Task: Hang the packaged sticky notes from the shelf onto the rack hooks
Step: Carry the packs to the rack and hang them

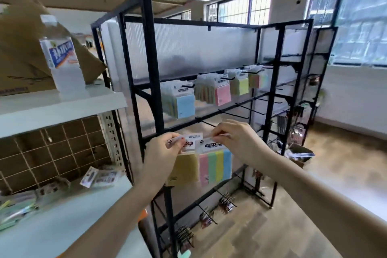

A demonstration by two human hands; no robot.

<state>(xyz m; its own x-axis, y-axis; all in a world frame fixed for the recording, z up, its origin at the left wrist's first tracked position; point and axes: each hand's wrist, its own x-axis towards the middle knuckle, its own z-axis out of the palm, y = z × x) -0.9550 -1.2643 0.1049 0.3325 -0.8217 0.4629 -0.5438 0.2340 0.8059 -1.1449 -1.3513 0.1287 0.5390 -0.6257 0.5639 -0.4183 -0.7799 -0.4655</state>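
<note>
Two sticky-note packs hang from my hands in front of the black rack (pixel 150 81). My left hand (pixel 165 151) pinches the top flap of a yellow pack (pixel 185 170). My right hand (pixel 234 138) pinches the header of a pack with pink, green, yellow and blue strips (pixel 215 166). Both packs are just below a bare hook (pixel 206 124) on the rack's second row. Several packs (pixel 184 102) hang on the hooks of the row above.
A white shelf unit (pixel 62 102) stands at the left with a plastic bottle (pixel 62 58) and a cardboard box (pixel 23 52) on top. Loose packs (pixel 98 177) lie on its lower board. Small dark items (pixel 226 205) hang on the rack's low hooks.
</note>
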